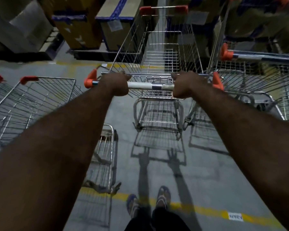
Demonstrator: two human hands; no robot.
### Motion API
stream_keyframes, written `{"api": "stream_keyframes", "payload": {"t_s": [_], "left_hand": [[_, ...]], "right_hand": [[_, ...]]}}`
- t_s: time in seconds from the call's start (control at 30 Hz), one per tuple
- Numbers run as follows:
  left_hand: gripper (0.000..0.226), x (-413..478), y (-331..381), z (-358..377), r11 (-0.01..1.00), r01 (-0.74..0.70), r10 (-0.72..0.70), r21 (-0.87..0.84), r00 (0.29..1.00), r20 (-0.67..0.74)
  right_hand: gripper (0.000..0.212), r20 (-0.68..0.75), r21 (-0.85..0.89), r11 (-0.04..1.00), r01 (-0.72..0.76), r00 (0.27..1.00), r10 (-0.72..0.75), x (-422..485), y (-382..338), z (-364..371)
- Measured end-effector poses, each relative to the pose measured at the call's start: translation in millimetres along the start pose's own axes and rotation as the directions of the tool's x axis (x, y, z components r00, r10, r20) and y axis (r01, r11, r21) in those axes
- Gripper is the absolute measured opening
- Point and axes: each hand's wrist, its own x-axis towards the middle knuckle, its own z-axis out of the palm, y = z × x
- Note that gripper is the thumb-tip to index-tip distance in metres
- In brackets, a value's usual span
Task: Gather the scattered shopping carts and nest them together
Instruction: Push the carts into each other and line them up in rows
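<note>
A wire shopping cart (158,52) with orange corner caps stands straight ahead of me. My left hand (114,85) and my right hand (186,86) both grip its pale handle bar (148,85), one near each end. To the left sits another wire cart (33,100), its basket pointing away from me. On the right stands a third cart (250,80) with a blue handle bar, close beside the one I hold.
Stacked cardboard boxes (113,22) with blue tape on pallets line the back. A yellow line (207,210) crosses the grey floor near my sandalled feet (163,195). Arm and cart shadows fall on the open floor between me and the held cart.
</note>
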Motion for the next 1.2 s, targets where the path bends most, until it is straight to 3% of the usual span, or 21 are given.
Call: {"api": "stream_keyframes", "payload": {"t_s": [0.4, 0.6, 0.8, 1.2], "left_hand": [[0.073, -91.0, 2.1, 33.9, 0.993, -0.004, 0.001, -0.117, 1.0, -0.026], [0.084, -157.3, -16.5, 62.1, 0.977, -0.044, 0.053, -0.21, 0.998, 0.042], [0.067, -240.7, -39.5, 107.4, 0.998, -0.028, 0.023, -0.049, 0.995, -0.101], [0.075, -370.5, -100.6, 161.1, 0.992, -0.128, 0.129, 0.018, 0.988, -0.089]], "right_hand": [[0.079, 0.004, 0.029, 0.999, 0.033, 0.999, -0.033, -77.2, -19.9, 27.8], [0.088, 0.037, 0.023, 1.0, 0.014, 0.999, -0.015, -140.1, -31.2, 54.5], [0.094, 0.058, 0.009, 1.0, 0.004, 0.998, -0.004, -214.1, -69.7, 87.7], [0.087, 0.039, -0.013, 1.0, 0.011, 0.999, -0.011, -333.3, -132.7, 141.3]]}}
